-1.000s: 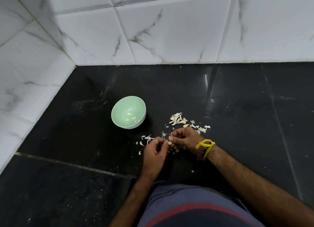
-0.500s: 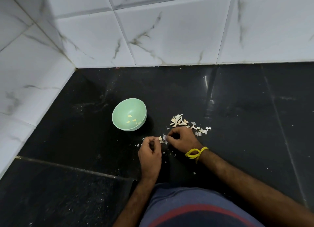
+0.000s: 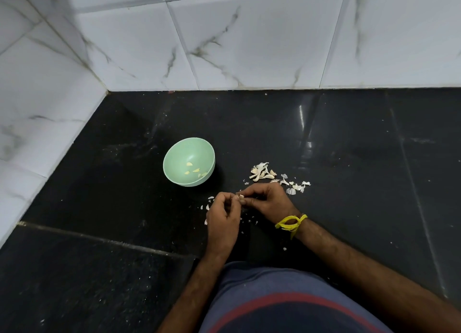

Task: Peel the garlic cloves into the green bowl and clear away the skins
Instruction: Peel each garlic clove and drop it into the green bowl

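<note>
Peeling under way, skins not yet cleared.
Your left hand point(image 3: 222, 216) and right hand point(image 3: 265, 200) pinch one garlic clove point(image 3: 241, 196) just right of the green bowl point(image 3: 188, 161), which holds several peeled cloves point(image 3: 195, 171); unpeeled cloves point(image 3: 262, 172) and skins point(image 3: 295, 185) remain.

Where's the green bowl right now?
In the head view, the green bowl sits on the dark floor, left of the garlic pile and beyond the left hand.
</note>
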`<state>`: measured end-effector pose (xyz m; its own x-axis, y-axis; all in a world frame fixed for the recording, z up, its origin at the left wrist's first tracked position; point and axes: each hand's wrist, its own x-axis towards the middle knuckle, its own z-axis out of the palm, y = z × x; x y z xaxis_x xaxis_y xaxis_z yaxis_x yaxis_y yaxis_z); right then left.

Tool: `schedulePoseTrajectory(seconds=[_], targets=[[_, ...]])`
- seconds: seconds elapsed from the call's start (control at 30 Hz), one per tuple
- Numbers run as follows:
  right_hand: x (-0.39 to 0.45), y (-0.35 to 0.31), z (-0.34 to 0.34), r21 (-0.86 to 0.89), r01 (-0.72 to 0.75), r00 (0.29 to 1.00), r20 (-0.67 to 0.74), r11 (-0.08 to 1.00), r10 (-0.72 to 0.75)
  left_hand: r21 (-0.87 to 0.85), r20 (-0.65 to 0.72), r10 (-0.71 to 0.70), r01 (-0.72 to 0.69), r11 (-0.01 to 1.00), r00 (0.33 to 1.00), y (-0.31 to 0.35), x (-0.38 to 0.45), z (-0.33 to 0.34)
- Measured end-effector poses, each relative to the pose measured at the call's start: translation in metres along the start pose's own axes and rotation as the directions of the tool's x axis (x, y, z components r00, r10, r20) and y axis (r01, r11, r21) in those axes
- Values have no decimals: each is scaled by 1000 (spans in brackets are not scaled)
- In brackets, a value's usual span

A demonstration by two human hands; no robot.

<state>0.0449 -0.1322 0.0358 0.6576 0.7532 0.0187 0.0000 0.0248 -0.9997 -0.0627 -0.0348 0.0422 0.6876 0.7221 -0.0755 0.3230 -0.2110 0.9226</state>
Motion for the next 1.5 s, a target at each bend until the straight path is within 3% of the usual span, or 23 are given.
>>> schedulePoseTrajectory(seconds=[0.43, 0.63, 0.93, 1.5], targets=[[-5, 5, -2, 341, -150, 965, -155, 928, 213, 119, -68, 105, -97, 988, 992, 5, 9, 1], [-8, 10, -2, 458, -224, 947, -107, 860, 303, 130, -14, 292, -288, 949, 956, 16, 5, -3], [-8, 5, 1, 517, -285, 903, -137, 807, 407, 115, 79, 105, -113, 987, 991, 9, 10, -3], [-6, 3, 0, 377, -211, 926, -218, 902, 307, 143, 87, 44, -56, 988, 995, 25, 9, -3]])
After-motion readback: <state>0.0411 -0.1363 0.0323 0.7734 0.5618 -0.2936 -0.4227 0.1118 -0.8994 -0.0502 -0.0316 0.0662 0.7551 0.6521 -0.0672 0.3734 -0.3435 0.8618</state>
